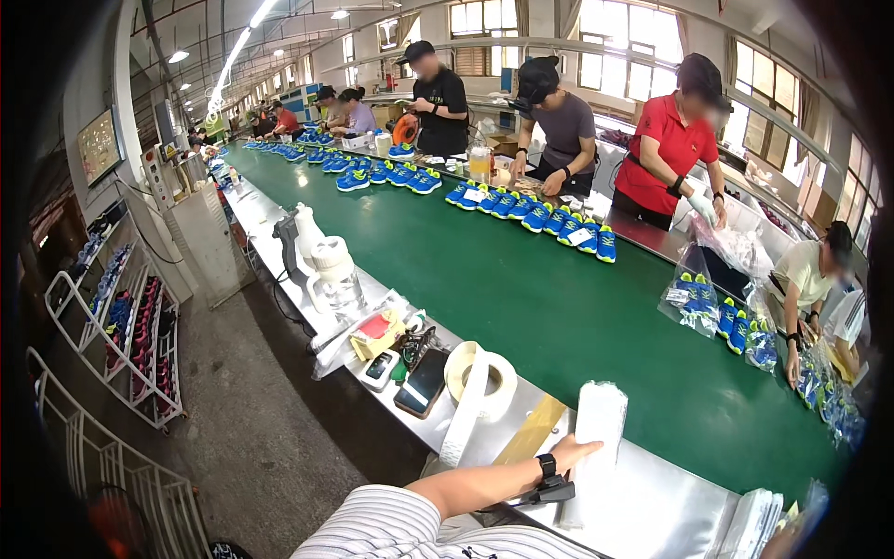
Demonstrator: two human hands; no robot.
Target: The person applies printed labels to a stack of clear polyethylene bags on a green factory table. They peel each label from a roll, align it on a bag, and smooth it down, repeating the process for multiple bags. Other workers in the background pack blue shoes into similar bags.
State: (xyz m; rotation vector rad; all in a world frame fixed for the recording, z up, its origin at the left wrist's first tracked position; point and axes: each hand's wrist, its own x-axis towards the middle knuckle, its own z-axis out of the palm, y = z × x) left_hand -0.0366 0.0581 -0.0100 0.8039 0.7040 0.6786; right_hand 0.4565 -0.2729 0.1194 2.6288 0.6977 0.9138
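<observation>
My left hand [573, 454], with a black band and a small dark device at the wrist, grips the left edge of a flat, whitish plastic bundle [601, 415]. The bundle looks like stacked plastic bags and spans the metal ledge and the edge of the green belt. At the lower right rim, a blurred patch of skin that seems to be my right hand [782, 544] lies beside more stacked clear bags [752, 522]; its fingers cannot be made out. Left of my left hand, yellowish-brown tape [531, 430] is stuck to the ledge, near a large white roll [504, 387].
Blue-and-lime shoes [535, 216] line the far side of the green conveyor belt [484, 307]. Several co-workers stand there; one in red [675, 140] handles clear plastic. A phone [421, 382], a plastic jug [337, 279] and a yellow block [377, 337] sit on my ledge. Shoe racks [121, 345] stand left.
</observation>
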